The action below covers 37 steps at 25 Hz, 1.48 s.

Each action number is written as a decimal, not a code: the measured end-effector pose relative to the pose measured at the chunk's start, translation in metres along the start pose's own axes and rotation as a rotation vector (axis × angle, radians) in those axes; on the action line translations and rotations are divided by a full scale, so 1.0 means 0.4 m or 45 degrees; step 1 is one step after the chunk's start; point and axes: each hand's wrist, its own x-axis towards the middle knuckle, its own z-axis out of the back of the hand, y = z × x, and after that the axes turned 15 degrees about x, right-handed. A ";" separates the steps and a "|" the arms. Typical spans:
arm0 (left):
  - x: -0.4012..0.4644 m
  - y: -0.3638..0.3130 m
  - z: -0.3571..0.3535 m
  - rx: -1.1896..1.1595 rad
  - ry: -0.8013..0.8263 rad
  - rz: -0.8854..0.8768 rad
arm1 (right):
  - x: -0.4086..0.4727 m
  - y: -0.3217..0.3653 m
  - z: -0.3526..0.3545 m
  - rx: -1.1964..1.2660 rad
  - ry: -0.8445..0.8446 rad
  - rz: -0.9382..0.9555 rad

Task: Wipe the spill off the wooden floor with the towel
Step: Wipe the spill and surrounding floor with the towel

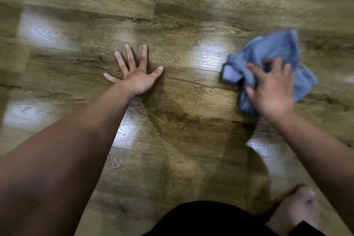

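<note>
A crumpled blue towel (274,50) lies on the wooden floor (172,30) at the right. My right hand (272,88) presses down on its near part, fingers curled into the cloth. Flat on the floor at centre left rests my left hand (137,74), fingers spread, holding nothing. The picture is blurred, and no distinct puddle shows; only bright glare patches on the planks, one (208,53) just left of the towel.
My bare foot (295,209) and a dark-clothed knee (206,220) are at the bottom edge, right of centre. Wooden planks fill the remaining view, with shiny reflections at the left (42,30) and near my right forearm (262,149).
</note>
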 end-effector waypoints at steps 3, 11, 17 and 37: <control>-0.002 -0.002 0.006 -0.004 0.027 -0.003 | 0.025 -0.075 0.033 0.004 -0.156 -0.375; -0.020 -0.134 -0.001 0.096 -0.269 -0.183 | -0.328 0.289 -0.114 0.136 0.097 0.212; 0.025 -0.449 0.030 0.267 -0.310 -0.579 | -0.361 0.153 -0.085 0.123 0.103 0.206; 0.086 -0.723 0.174 0.459 0.242 -0.470 | 0.121 -0.282 0.042 0.053 -0.155 -0.830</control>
